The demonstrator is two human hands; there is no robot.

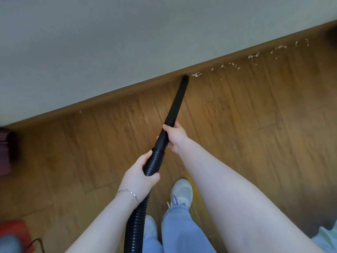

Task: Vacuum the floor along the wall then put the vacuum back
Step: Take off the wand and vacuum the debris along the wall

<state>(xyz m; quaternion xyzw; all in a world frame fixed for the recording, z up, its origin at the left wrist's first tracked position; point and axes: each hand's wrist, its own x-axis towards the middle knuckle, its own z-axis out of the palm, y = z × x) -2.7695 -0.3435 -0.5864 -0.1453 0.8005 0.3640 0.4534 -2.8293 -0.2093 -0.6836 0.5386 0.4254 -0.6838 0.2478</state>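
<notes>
You stood on a brown plank floor (237,134), your white shoe (182,190) flat on it. Pale scraps (196,74) lay strewn along the skirting (109,99) to the right, with one lone scrap further left. The nozzle (179,99) tip met the floor at the skirting, just beside the nearest scraps. A red thing (14,232) sat at the lower left.

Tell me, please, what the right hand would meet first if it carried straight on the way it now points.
Probably the baseboard under the wall: the right hand grips the nozzle, which aims there. Depth is unclear, so the floor might come first.
</notes>
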